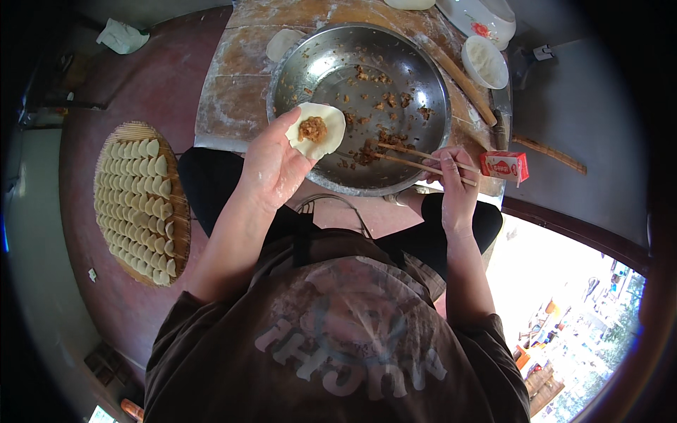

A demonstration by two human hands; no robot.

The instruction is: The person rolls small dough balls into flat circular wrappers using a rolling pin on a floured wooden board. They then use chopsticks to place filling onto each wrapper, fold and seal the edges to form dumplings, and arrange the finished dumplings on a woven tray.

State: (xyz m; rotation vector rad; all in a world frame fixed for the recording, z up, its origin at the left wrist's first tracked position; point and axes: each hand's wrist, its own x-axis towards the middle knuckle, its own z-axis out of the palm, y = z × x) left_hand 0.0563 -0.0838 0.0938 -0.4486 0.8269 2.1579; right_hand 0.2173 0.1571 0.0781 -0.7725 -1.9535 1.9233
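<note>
On my left hand [275, 164] lies a round dough wrapper [333, 132], held at its edge by the thumb, with a lump of minced filling [312, 129] at its middle. My right hand [454, 177] holds a pair of wooden chopsticks [407, 162], whose tips touch the filling near the front right of a large steel basin [328, 79]. Scattered bits of filling cling to the basin's bottom and walls. The left hand is over the basin's front left rim. Another flat wrapper [282, 45] lies on the floured table, behind the basin's left side.
The wooden table [227, 90] bears a rolling pin [460, 79], a white bowl of flour [484, 62], a knife [500, 113], a flowered enamel basin [486, 21] and a red drink carton [504, 166]. Rows of dumplings [138, 201] lie on a round woven tray [182, 222] at the left.
</note>
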